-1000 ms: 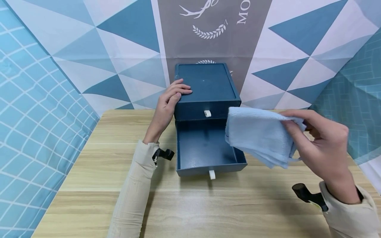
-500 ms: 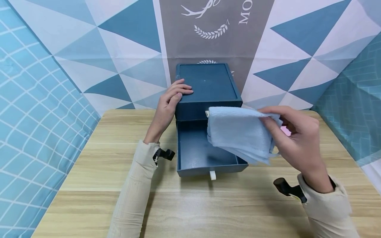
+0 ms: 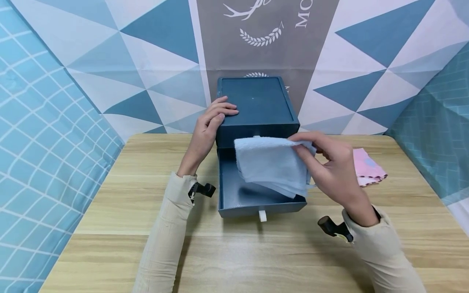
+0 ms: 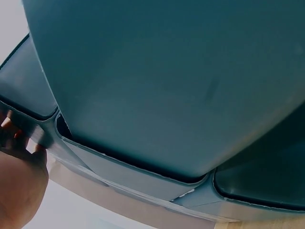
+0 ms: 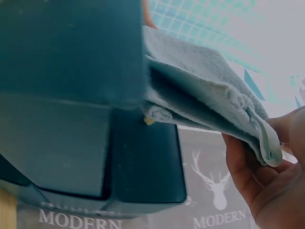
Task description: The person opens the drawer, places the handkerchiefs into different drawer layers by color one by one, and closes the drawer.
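A dark blue two-drawer box stands at the back of the table, its lower drawer pulled out and its upper one closed. My left hand rests on the box's left top edge, fingers stretched over the lid. Between thumb and fingers, my right hand pinches a folded light blue towel by its right end. The towel hangs over the pulled-out drawer and covers part of its inside. In the right wrist view, the towel's folded layers and a hanging loop show beside the box.
A folded pink cloth lies on the wooden table to the right, partly behind my right hand. Patterned backdrop sheets rise behind and beside the table. White pull tabs mark the drawer fronts.
My right hand has carried the light blue towel leftward, from the drawer's right side to above it. The pink cloth has come into view behind it. My left hand stays on the box.
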A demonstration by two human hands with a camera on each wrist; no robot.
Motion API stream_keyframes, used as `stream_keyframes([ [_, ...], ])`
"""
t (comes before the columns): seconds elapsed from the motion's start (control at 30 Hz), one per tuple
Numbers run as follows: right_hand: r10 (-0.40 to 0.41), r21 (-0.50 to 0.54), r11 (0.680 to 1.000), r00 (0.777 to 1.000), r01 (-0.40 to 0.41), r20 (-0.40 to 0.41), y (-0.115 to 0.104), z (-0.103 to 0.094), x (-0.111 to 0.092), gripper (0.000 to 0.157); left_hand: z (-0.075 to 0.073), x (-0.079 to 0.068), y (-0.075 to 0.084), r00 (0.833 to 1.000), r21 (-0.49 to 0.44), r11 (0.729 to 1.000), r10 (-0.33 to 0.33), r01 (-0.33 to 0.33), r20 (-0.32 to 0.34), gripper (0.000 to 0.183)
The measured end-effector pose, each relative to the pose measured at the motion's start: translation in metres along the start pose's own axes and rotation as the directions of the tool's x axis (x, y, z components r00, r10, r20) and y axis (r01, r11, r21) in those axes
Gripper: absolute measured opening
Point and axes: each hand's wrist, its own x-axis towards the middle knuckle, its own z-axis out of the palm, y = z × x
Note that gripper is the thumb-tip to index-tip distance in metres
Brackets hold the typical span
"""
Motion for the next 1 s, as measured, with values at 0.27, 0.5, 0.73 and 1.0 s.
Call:
stream_keyframes([
  [0.27, 0.084, 0.133, 0.987, 0.994, -0.093, 0.074, 0.013, 0.014, -0.003, 0.025, -0.001, -0.001, 0.001, 1.0, 0.014, 1.0, -0.014, 0.014, -0.001, 0.035],
  [0.5, 0.169, 0.178, 0.965, 0.976, -0.192, 0.134, 0.029, 0.03, -0.007, 0.023, 0.0, -0.001, 0.0, 1.0, 0.02, 1.0, -0.006, 0.006, -0.004, 0.035],
  [0.73, 0.175, 0.076, 0.978, 0.967, -0.192, 0.188, 0.041, 0.039, -0.01, 0.02, 0.001, 0.0, -0.001, 1.0, 0.015, 1.0, -0.004, 0.004, 0.0, 0.035],
  [1.0, 0.179, -0.064, 0.984, 0.949, -0.168, 0.261, 0.05, 0.043, -0.012, 0.016, 0.001, 0.001, -0.001, 1.0, 0.014, 1.0, 0.012, -0.012, -0.001, 0.035],
])
